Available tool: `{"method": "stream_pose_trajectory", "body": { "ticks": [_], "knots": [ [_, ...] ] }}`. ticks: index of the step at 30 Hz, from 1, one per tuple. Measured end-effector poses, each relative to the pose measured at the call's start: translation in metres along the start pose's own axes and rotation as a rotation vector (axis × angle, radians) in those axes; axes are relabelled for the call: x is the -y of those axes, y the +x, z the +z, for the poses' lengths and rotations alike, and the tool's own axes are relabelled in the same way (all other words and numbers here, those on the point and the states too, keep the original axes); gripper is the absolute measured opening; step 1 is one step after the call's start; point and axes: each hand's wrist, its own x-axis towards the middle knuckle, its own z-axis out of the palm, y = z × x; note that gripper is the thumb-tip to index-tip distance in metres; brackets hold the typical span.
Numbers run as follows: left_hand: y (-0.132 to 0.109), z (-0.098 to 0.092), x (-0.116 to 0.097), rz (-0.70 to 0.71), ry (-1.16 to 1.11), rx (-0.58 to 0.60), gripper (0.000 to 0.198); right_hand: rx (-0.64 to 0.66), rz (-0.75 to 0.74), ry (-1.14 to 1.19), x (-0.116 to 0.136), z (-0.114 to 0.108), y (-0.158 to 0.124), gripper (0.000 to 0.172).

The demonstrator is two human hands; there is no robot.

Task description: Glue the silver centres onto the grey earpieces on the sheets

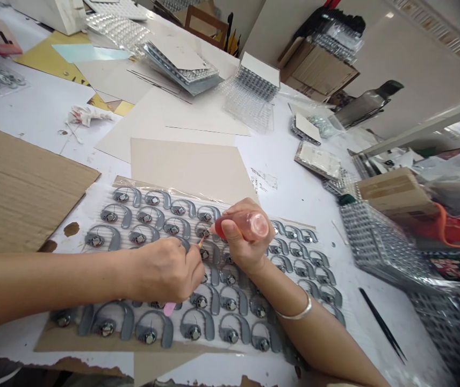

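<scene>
Rows of grey ear-hook earphone housings [149, 334], each with a round silvery part and thin wires, lie on a film-covered board [93, 344]. My left hand [169, 271] is closed around a thin stick with a pink end [169, 309]; its yellowish tip points at a housing near the middle. In my right hand [246, 252] is a small squeeze bottle of reddish liquid [244, 224], tilted with its base toward me. Its nozzle end is close to the stick's tip at the same housing; whether they touch I cannot tell. My hands hide some housings.
Black tweezers [382, 325] lie on the right. Stacked plastic trays [375, 242] stand beyond them. A cardboard sheet [24, 188] is at left, and beige card sheets [189, 166] lie behind the board. A bottle marked M [0, 32] and a crumpled tissue [88, 115] are farther back.
</scene>
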Motion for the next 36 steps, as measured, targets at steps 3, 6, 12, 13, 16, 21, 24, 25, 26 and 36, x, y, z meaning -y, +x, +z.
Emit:
{"method": "stream_pose_trajectory", "body": {
  "ticks": [3, 6, 12, 13, 16, 21, 24, 25, 26, 36],
  "knots": [
    [0.000, 0.001, -0.001, -0.004, 0.002, 0.006, 0.008, -0.002, -0.019, -0.007, 0.001, -0.001, 0.001, 0.014],
    [0.000, 0.001, -0.001, -0.006, 0.006, 0.013, 0.009, 0.005, -0.010, -0.004, 0.002, -0.001, 0.001, 0.014],
    [0.000, 0.000, 0.001, 0.014, 0.026, 0.016, 0.010, 0.017, -0.021, -0.038, 0.005, -0.003, 0.004, 0.013],
    [0.000, 0.000, 0.002, 0.017, 0.027, 0.017, 0.009, 0.020, -0.019, -0.030, 0.006, -0.003, 0.004, 0.013],
    [0.000, 0.000, 0.002, 0.018, 0.019, 0.017, 0.009, 0.029, -0.018, -0.015, 0.007, -0.003, 0.004, 0.013],
    [-0.002, 0.001, 0.001, 0.011, 0.004, 0.009, 0.008, 0.027, 0.043, -0.033, 0.006, -0.003, 0.002, 0.018],
    [-0.003, 0.001, 0.002, 0.020, -0.006, 0.011, 0.007, -0.062, 0.102, 0.038, 0.004, -0.004, 0.010, 0.025],
    [-0.003, 0.001, 0.002, 0.019, -0.012, 0.012, 0.007, -0.104, 0.133, 0.074, 0.003, -0.005, 0.016, 0.028],
    [-0.003, 0.001, 0.003, 0.017, -0.021, 0.015, 0.007, -0.142, 0.174, 0.111, 0.003, -0.008, 0.024, 0.030],
    [-0.005, 0.001, 0.006, 0.029, -0.022, 0.070, 0.012, -0.179, 0.460, 0.247, 0.007, -0.042, 0.053, 0.032]
  ]
}}
